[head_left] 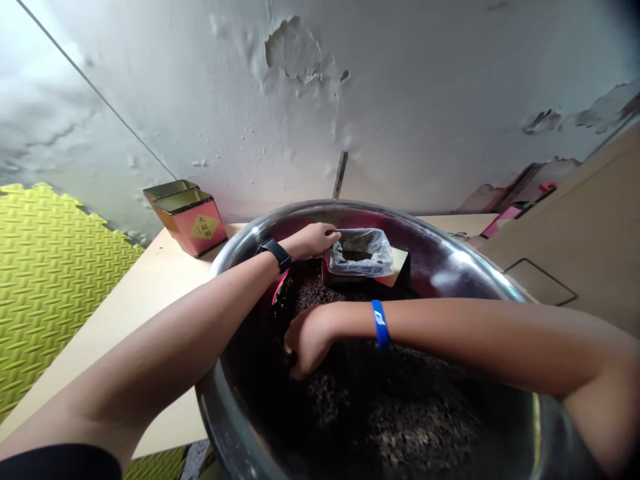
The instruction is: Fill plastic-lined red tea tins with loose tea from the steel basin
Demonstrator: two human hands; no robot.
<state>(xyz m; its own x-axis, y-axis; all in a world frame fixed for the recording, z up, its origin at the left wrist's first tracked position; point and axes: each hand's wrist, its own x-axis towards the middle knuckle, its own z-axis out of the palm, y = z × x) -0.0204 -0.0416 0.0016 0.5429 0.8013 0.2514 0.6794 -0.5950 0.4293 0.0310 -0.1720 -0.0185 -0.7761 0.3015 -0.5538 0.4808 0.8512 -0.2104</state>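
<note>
Wall of flaking white plaster (295, 50), blistered at upper centre, stands behind a cream tabletop (150, 293), with a green textured foam mat (50, 280) at left and brown cardboard (575, 227) at right. Item: one red tin (193, 227) with a yellow diamond label, at upper left on the table, and a gold-lined tin lid (169, 190) propped against its far side. Item: one large steel bowl (520, 313), resting at centre and filled in its lower part with dark loose leaves (400, 420), probably tea. Item: one clear plastic bag (360, 253), open-mouthed, lining a red-and-cream carton (395, 275) that sits inside the bowl against its far wall. Left hand (310, 241), with a black watch (276, 255) at the wrist, has its fingers closed on the bag's near rim, apparently pinching it. Right hand (309, 340), with a blue wristband (380, 325), is curled with its fingers down in the leaves; whether they clasp any cannot be told. Handling: the leaves are likely light, dry and brittle, best scooped gently with a cupped hand; the thin bag is likely soft and slippery, best held by its rim; the bowl looks heavy when full, best taken by its rim.
</note>
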